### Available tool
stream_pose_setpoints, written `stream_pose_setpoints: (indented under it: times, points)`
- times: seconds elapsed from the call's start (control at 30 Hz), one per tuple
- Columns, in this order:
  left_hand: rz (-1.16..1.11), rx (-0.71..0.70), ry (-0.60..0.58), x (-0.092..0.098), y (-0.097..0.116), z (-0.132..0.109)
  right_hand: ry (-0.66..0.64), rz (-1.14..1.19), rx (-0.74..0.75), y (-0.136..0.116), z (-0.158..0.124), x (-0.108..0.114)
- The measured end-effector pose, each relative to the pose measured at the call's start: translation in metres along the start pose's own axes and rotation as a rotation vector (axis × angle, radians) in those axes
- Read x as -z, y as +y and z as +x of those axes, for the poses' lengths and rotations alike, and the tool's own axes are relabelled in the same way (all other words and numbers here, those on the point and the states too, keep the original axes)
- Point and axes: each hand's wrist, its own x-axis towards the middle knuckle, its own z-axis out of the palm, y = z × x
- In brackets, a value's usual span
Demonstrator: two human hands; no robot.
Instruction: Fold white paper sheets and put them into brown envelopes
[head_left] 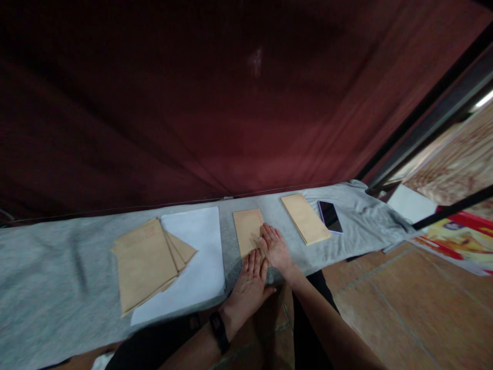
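A brown paper envelope (246,226) lies flat on the grey cloth in front of me. My left hand (250,280), with a dark band on the wrist, rests over its near end, fingers stretched out and thumb apart. On its right edge lies my right hand (275,249), palm down with the fingers extended. The near right part of the envelope is hidden under both hands. To the right is a neat stack of similar envelopes (306,218). Left of my hands, a loose pile of brown envelopes (146,262) partly covers a stack of white paper (206,252).
A phone (330,217) lies right of the envelope stack. Grey cloth (50,277) covers the long narrow surface. Behind it hangs a dark red curtain (231,118). At the right are a dark metal frame (431,108) and a colourful printed box (462,236) above the tiled floor.
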Motion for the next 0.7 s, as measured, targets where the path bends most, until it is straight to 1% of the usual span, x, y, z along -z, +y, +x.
stream_pose_setpoints:
  times: [0.17,0.37,0.5,0.6,0.67,0.7]
  points:
    - [0.024,0.016,0.032,0.001,-0.002,0.003,-0.025,0.024,0.003,-0.006,-0.025,0.014]
    - [0.042,-0.016,0.041,0.002,-0.008,0.001,0.025,0.055,-0.005,-0.017,-0.071,0.025]
    - [0.007,-0.006,0.028,0.002,-0.011,0.002,0.022,0.105,-0.001,-0.024,-0.096,0.036]
    - [-0.02,0.011,-0.004,0.003,-0.015,0.007,0.028,0.188,-0.003,-0.026,-0.109,0.043]
    - [-0.026,0.03,-0.027,0.003,-0.016,0.011,0.055,0.256,-0.053,-0.025,-0.112,0.046]
    - [-0.015,0.043,-0.042,0.002,-0.017,0.012,0.077,0.287,-0.103,-0.024,-0.111,0.047]
